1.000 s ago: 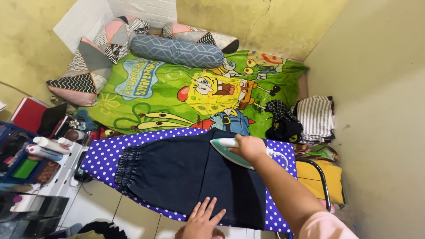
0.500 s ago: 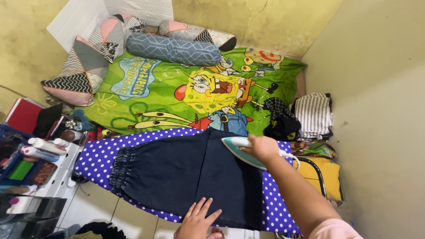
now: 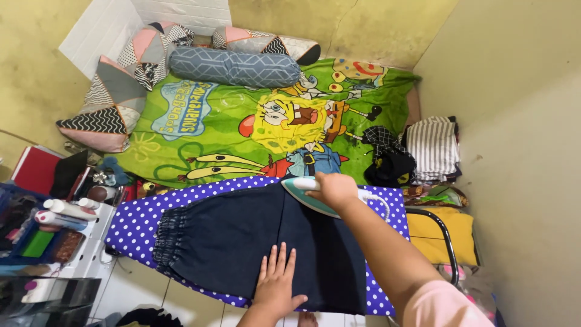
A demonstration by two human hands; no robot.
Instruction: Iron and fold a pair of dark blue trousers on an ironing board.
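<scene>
A dark navy garment (image 3: pixel 242 242) with a gathered elastic edge lies flat on an ironing board (image 3: pixel 136 215) covered in purple cloth with white dots. My right hand (image 3: pixel 333 189) grips the handle of a white and teal iron (image 3: pixel 302 192) resting on the garment's far edge. My left hand (image 3: pixel 276 281) lies flat, fingers spread, on the garment's near edge.
Behind the board lies a mattress with a green cartoon sheet (image 3: pixel 242 121), patterned pillows (image 3: pixel 115 97) and a grey bolster (image 3: pixel 233 66). Folded clothes (image 3: pixel 433 148) pile up by the right wall. A shelf with bottles (image 3: pixel 60 212) stands at the left. A yellow cushion (image 3: pixel 439 233) sits on a black-framed chair.
My right hand has slid the iron left and toward the far edge of the garment. My left hand has moved further onto the cloth, pressing flat.
</scene>
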